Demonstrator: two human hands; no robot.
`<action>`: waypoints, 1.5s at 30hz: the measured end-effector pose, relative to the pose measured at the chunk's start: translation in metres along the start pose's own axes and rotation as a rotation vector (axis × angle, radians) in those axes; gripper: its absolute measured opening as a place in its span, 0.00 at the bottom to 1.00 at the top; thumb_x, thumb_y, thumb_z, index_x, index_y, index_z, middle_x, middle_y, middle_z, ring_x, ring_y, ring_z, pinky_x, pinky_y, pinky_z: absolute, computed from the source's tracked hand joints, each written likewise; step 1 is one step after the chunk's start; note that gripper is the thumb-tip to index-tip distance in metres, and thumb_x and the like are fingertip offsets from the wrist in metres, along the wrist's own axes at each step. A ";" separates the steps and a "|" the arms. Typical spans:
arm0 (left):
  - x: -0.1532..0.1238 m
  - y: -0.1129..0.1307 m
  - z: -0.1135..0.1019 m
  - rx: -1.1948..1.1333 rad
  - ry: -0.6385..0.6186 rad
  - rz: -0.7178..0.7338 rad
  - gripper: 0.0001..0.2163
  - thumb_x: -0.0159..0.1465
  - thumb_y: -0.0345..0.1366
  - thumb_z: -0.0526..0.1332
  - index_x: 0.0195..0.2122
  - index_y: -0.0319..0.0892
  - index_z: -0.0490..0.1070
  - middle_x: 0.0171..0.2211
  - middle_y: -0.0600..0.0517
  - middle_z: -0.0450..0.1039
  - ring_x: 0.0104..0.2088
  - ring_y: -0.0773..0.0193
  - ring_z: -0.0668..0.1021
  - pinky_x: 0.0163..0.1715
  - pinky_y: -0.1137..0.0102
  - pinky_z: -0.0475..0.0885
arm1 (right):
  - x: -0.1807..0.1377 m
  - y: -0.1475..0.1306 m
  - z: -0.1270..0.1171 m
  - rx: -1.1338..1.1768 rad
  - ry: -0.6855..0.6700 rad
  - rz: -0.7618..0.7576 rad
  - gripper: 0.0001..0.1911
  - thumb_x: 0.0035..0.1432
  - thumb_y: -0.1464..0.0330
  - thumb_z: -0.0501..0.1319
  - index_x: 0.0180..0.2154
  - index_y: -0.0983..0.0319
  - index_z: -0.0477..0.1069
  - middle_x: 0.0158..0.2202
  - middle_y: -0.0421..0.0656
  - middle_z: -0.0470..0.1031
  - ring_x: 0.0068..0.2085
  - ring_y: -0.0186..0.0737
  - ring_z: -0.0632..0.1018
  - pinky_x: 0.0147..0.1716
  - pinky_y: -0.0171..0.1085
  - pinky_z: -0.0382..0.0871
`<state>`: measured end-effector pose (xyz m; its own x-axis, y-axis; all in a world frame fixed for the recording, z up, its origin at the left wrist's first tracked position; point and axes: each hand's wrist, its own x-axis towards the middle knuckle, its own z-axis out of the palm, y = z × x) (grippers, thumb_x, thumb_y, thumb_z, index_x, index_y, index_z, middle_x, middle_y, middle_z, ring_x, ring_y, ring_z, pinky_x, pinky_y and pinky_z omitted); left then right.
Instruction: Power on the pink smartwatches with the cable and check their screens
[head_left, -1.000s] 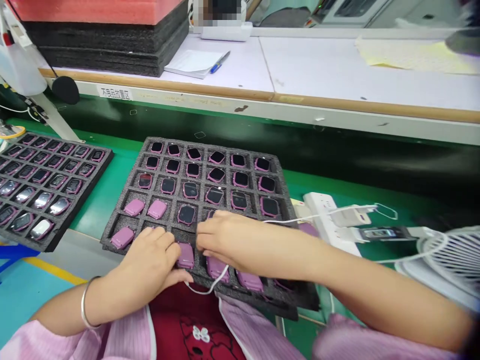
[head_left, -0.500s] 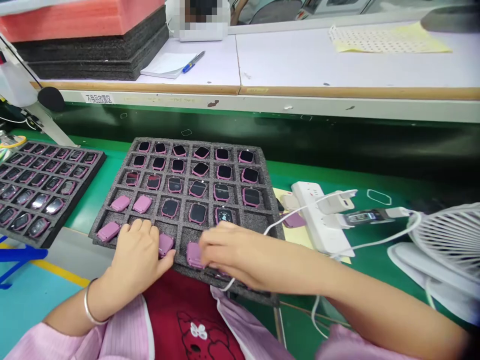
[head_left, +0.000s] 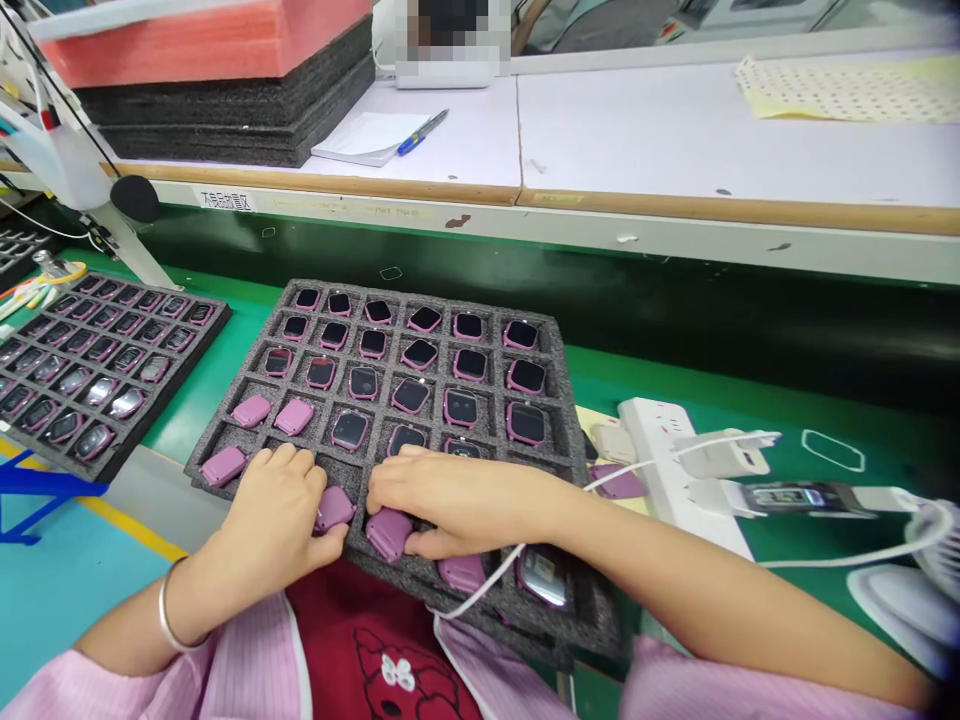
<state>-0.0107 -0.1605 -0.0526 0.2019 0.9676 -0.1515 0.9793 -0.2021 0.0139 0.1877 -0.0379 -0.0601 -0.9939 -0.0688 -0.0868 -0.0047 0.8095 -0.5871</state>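
Note:
A black foam tray (head_left: 568, 440) with a grid of pockets lies in front of me, most pockets holding pink smartwatch bodies (head_left: 460, 407). My left hand (head_left: 277, 510) rests on the tray's near edge, fingers curled, thumb against a face-down pink watch body (head_left: 332, 508). My right hand (head_left: 442, 497) lies beside it, fingers and thumb pinched on another face-down pink watch body (head_left: 388, 532). A white cable (head_left: 487, 580) runs out from under my right wrist. One watch (head_left: 544, 574) in the near row lies screen up.
A second foam tray of watches (head_left: 97, 375) lies at the left. A white power strip (head_left: 675, 470) with plugged chargers sits at the right, a white fan (head_left: 911, 590) beyond it. Stacked foam sheets (head_left: 225, 100), a notepad and pen (head_left: 422, 131) are on the far shelf.
My right hand has shifted left and now pinches a face-down watch in the near row. The left hand stays on the tray edge. The view moved slightly.

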 end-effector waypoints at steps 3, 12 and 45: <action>0.004 0.000 -0.001 0.017 0.006 0.034 0.10 0.58 0.41 0.66 0.31 0.38 0.75 0.32 0.44 0.75 0.36 0.48 0.75 0.37 0.55 0.69 | -0.001 -0.001 0.003 -0.038 0.014 0.004 0.07 0.60 0.74 0.64 0.42 0.65 0.73 0.41 0.47 0.77 0.42 0.45 0.75 0.46 0.43 0.66; 0.003 -0.018 0.000 -0.277 0.354 0.100 0.08 0.59 0.38 0.67 0.35 0.40 0.74 0.32 0.49 0.75 0.35 0.55 0.73 0.36 0.60 0.68 | -0.008 0.005 0.011 0.151 0.240 -0.033 0.15 0.53 0.74 0.66 0.43 0.63 0.71 0.40 0.44 0.76 0.40 0.41 0.74 0.48 0.40 0.67; 0.004 -0.012 0.015 -0.823 0.384 -0.004 0.08 0.58 0.40 0.66 0.30 0.43 0.71 0.28 0.51 0.72 0.31 0.60 0.71 0.32 0.65 0.66 | -0.016 0.013 0.023 0.437 0.646 -0.038 0.13 0.53 0.68 0.68 0.40 0.60 0.70 0.40 0.45 0.74 0.41 0.40 0.75 0.44 0.40 0.70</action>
<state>-0.0220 -0.1562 -0.0683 0.0456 0.9818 0.1844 0.6528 -0.1690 0.7384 0.2064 -0.0399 -0.0843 -0.8621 0.3697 0.3467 -0.1290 0.5014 -0.8555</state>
